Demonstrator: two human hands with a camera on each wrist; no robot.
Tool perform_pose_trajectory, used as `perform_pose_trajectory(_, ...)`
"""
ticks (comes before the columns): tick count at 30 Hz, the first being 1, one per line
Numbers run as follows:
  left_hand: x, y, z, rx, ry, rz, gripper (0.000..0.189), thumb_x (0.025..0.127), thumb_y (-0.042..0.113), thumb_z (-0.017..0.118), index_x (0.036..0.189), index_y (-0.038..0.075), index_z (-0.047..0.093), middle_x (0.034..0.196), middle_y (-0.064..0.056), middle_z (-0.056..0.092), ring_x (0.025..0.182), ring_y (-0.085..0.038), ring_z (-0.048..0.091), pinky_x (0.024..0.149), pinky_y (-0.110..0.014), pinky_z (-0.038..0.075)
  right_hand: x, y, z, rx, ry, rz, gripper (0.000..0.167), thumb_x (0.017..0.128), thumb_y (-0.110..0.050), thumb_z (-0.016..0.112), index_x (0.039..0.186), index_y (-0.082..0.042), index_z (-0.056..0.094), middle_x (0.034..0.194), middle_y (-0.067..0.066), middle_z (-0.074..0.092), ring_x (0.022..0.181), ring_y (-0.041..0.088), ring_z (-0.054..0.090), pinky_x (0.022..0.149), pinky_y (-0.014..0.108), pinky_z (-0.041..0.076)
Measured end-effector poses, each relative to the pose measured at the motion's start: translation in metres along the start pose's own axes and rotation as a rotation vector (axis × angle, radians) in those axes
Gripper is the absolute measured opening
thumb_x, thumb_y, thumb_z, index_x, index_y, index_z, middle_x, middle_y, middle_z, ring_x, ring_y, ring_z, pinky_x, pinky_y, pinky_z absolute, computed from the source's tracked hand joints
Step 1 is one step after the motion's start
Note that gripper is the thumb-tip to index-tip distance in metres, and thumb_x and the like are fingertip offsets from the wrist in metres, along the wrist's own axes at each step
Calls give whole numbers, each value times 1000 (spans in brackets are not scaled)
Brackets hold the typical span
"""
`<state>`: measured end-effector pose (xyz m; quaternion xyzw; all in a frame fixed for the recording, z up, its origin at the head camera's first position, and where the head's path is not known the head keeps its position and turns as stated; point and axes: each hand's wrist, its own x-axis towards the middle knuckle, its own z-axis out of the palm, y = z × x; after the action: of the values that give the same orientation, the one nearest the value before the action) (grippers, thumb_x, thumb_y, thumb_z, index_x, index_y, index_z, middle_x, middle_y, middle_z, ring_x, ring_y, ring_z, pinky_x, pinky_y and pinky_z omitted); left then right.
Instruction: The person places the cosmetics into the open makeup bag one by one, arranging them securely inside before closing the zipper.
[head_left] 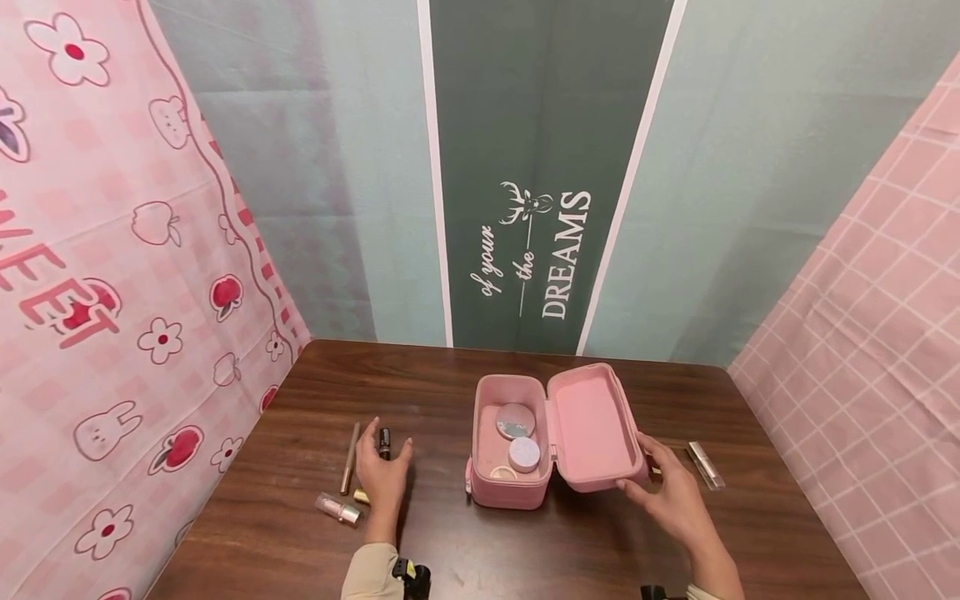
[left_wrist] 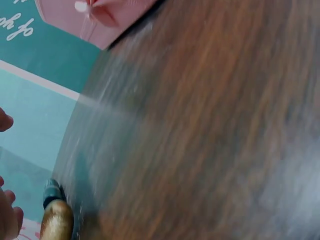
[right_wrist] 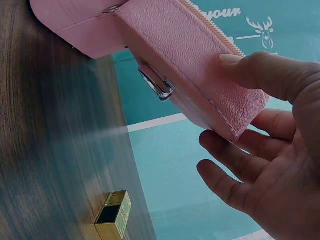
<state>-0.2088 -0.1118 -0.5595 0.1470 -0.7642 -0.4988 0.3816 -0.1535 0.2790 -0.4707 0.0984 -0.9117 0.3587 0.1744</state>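
A pink zippered case stands on the table with its lid swung out to the right. Inside lie a round compact, a round white container and a pale ring-shaped item. My right hand grips the lid's outer corner, thumb on the side wall and fingers beneath, as the right wrist view shows. Over the left part of the table, my left hand has thumb and fingers spread apart around a small black tube. Only some left fingertips appear in the left wrist view.
Left of my left hand lie a slim brown pencil-like stick, a clear pink tube with a silvery cap and a gold piece. To the right is a flat clear-ended case. A gold block shows below the lid.
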Motion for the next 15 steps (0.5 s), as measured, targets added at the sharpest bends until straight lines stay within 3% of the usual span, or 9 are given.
perform_pose_trajectory(8,8,-11,-6,108,-49,-136,67,63,8,83,123,4,55,130,-21,48,107,-42,49,88,-52,36,1,-4,0,19,7,-7,72,64,-4,84,126,7,49,115,24,55,93,33,57,73,47,49)
perform_pose_trajectory(15,10,-14,-8,150,-95,-250,70,63,10,82,126,4,52,126,-22,50,108,-41,49,89,-52,34,-1,-4,0,10,14,2,72,63,-2,84,125,7,49,115,24,55,93,32,58,72,44,51)
